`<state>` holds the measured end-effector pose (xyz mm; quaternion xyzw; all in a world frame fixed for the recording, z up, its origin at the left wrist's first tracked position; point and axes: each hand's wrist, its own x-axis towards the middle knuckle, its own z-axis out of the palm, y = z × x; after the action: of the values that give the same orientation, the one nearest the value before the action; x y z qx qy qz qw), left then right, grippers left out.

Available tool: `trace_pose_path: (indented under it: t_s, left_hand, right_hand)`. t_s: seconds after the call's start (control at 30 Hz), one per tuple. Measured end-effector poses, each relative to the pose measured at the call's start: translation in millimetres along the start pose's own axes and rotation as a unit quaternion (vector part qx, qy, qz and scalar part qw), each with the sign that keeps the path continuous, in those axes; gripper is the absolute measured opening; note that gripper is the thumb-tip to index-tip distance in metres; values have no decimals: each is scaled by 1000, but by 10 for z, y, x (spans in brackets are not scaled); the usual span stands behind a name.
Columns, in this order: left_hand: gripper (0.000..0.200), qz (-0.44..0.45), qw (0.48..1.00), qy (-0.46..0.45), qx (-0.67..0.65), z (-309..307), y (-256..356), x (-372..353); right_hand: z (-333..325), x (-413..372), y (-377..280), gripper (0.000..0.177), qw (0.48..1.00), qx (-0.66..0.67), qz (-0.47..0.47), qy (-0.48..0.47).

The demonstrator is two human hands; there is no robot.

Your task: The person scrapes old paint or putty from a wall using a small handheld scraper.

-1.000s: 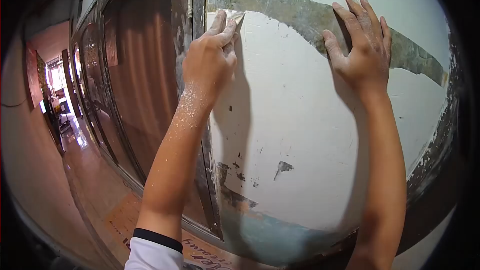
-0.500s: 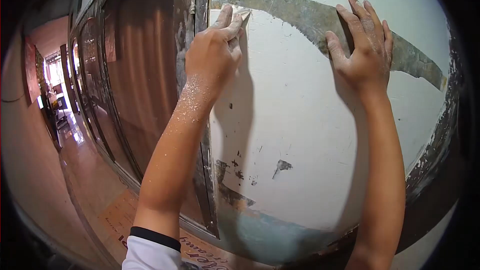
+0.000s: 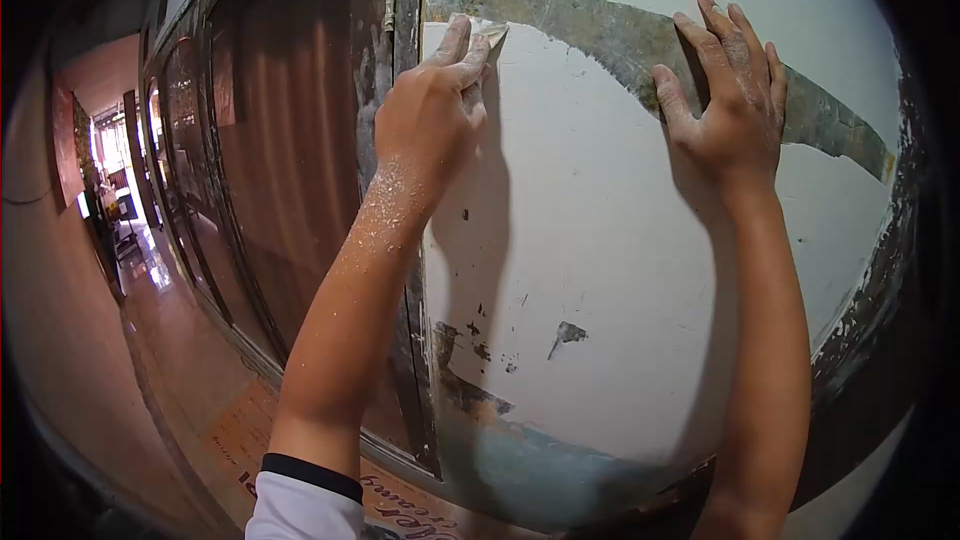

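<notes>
My left hand point(image 3: 435, 105) is closed around a thin pale scraper point(image 3: 494, 32), whose corner shows past my fingertips against the wall panel point(image 3: 600, 210). The tool lies at the lower edge of a bare grey-brown band point(image 3: 610, 35) that curves across the white surface. White dust coats my fingers and left forearm. My right hand point(image 3: 728, 100) rests with spread fingers on the panel over the right part of that band, holding nothing. Dark chipped spots point(image 3: 568, 333) mark the panel lower down.
Left of the panel stands a dark wooden frame with a hinge point(image 3: 390, 0) and a brown glazed door point(image 3: 290, 140). A corridor floor point(image 3: 170, 330) runs away at the left. Printed cardboard point(image 3: 400, 508) lies on the floor below.
My left hand and the scraper sit slightly lower and further right in view, while the wall has also shifted a little. My right hand stays in place on the panel.
</notes>
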<state>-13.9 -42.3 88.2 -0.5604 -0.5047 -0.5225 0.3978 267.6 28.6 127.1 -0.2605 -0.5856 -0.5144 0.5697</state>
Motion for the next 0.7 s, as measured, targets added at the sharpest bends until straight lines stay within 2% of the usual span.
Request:
trace_pose_path:
  t_s: [0.27, 0.47, 0.53, 0.67, 0.7]
  left_hand:
    - [43, -1, 1000, -4, 2, 0, 25, -13]
    - [42, -44, 998, -36, -14, 5, 44, -47]
    - [42, 5, 1000, 0, 3, 14, 18, -50]
    - [44, -25, 999, -25, -18, -1, 46, -2]
    - [42, 17, 1000, 7, 0, 29, -1, -24]
  right_hand:
    - [-1, -2, -5, 48, 1000, 3, -2, 1]
    - [-61, -6, -71, 47, 1000, 3, 11, -11]
    - [-64, 5, -62, 47, 1000, 0, 16, -12]
    - [-14, -11, -4, 50, 1000, 0, 5, -20]
    - [-59, -7, -65, 50, 1000, 5, 12, -10]
